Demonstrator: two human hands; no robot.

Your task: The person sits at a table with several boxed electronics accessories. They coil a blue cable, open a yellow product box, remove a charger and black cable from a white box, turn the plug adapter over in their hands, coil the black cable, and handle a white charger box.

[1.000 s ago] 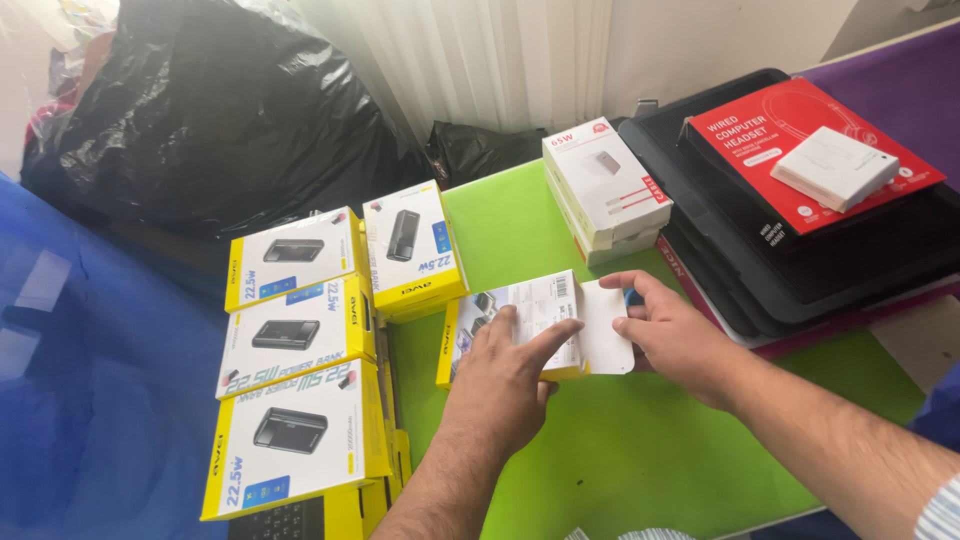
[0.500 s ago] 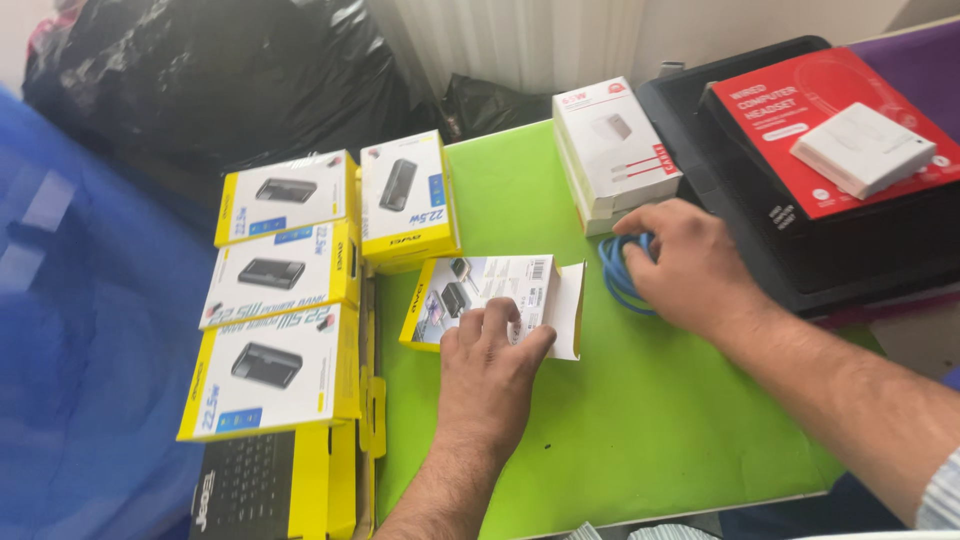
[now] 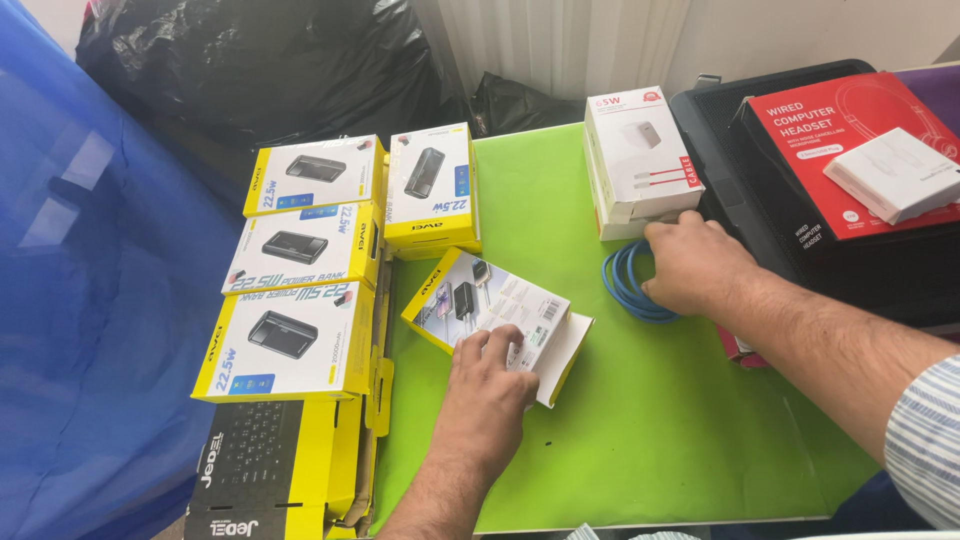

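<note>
on green table (image 3: 640,420): left hand (image 3: 492,385) pressing box (image 3: 490,305), long axis diagonal.

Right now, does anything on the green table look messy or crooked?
Yes. The yellow box under the left hand lies slanted with its end flap open, unlike the neat stacked boxes beside it. A loose blue cable coils under the right hand.

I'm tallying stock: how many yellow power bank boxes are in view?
5: three in a column at the left, one beside the top one, and one under the left hand at. More may be hidden beneath.
</note>
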